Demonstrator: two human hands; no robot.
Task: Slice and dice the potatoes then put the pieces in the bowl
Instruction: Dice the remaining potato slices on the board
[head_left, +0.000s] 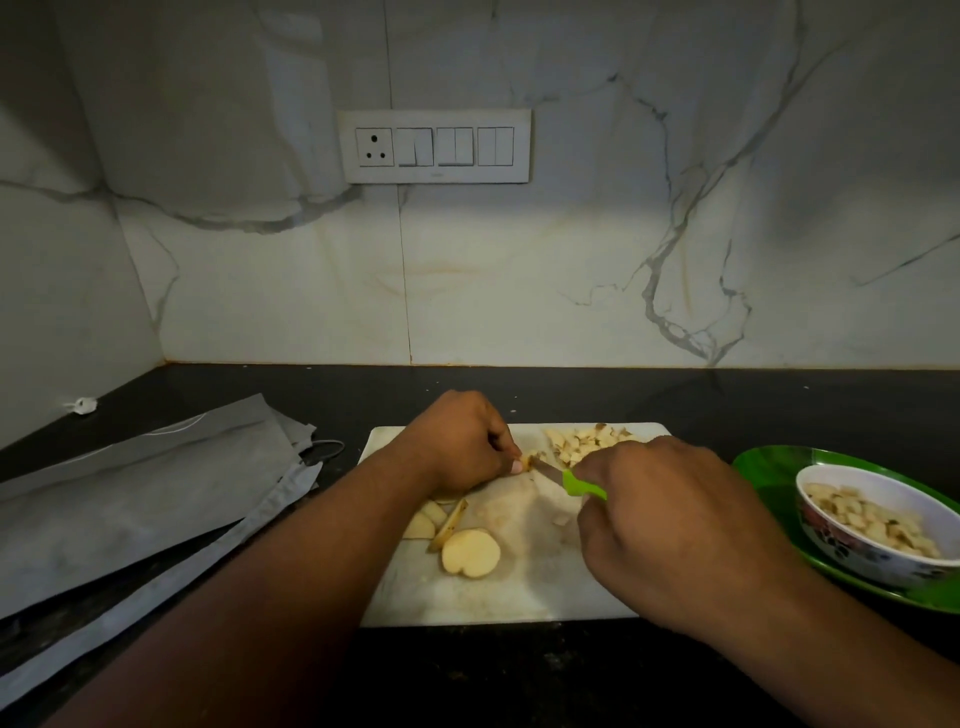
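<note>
Centrally, left hand (462, 441) pinching potato strip (527, 461), right hand (670, 514) gripping knife (569, 480)

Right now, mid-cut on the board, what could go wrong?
The left hand pinches a small potato piece right at the knife blade, so its fingertips could get nicked. The diced pile lies near the cutting board's far edge, so pieces might spill onto the counter.

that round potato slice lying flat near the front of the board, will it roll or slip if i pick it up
The round pale potato slice lies flat on the white cutting board, so it probably won't roll. Its cut face looks moist, so likely slippery. It seems thick enough to stay stiff.
</note>
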